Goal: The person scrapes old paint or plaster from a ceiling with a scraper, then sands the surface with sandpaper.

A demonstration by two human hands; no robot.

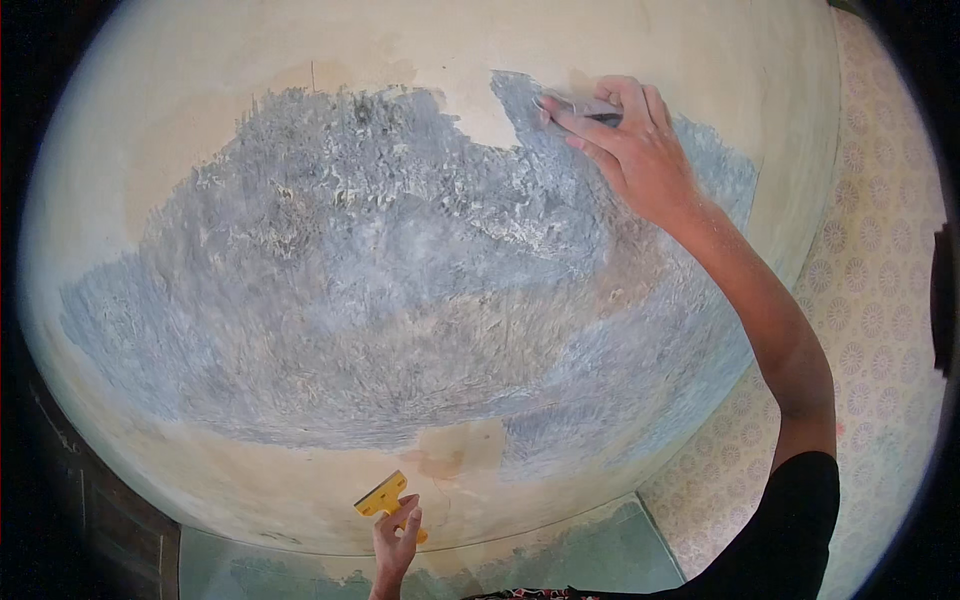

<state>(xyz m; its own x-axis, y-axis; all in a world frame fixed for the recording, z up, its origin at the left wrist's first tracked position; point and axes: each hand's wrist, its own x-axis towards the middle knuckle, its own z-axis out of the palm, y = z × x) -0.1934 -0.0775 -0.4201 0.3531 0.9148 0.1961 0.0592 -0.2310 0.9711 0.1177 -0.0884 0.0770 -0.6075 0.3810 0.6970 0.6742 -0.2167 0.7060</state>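
Note:
My right hand [649, 157] reaches up to the wall [315, 495] and grips a flat scraper [596, 111], its blade pressed against the surface or very near it. Fingers cover much of that tool, so its exact shape is unclear. Around it spreads a large rough blue-grey patch [375, 262], where the cream coating is gone. A pale tongue of cream coating [487, 112] juts into the patch just left of the hand. Low in the view, my left hand [397, 536] holds a yellow scraper [384, 495] by its handle, with the wide blade end pointing up and left.
A surface with a round-flower pattern [855, 285] adjoins the wall on the right. Below runs a green painted band [487, 559] with a ragged upper edge. Dark panelled woodwork [112, 510] stands at lower left. A dark object [942, 300] sits at the far right rim.

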